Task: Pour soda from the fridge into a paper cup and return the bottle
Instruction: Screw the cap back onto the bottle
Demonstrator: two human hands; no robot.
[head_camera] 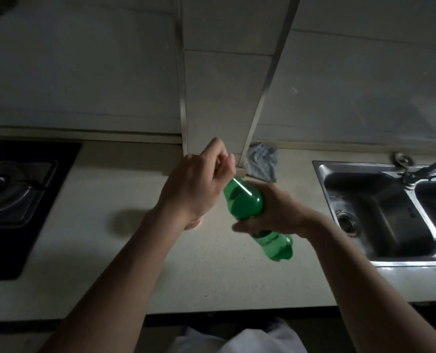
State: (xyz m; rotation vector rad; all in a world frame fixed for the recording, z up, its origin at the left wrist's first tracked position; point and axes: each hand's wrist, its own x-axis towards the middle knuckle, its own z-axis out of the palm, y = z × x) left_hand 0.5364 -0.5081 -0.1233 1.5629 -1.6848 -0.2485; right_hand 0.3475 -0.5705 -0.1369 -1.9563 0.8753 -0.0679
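Out of the fridge, the green plastic soda bottle (242, 201) hung tilted over the pale surface (104, 256), the right hand (281, 212) with its grip wrapped round the body, the left hand (199, 183) curled on the hidden cap. Returning it remained; pouring unclear.

Head camera (the only view) looks steeply down, close over the countertop (224, 284), facing the wall (84, 72).
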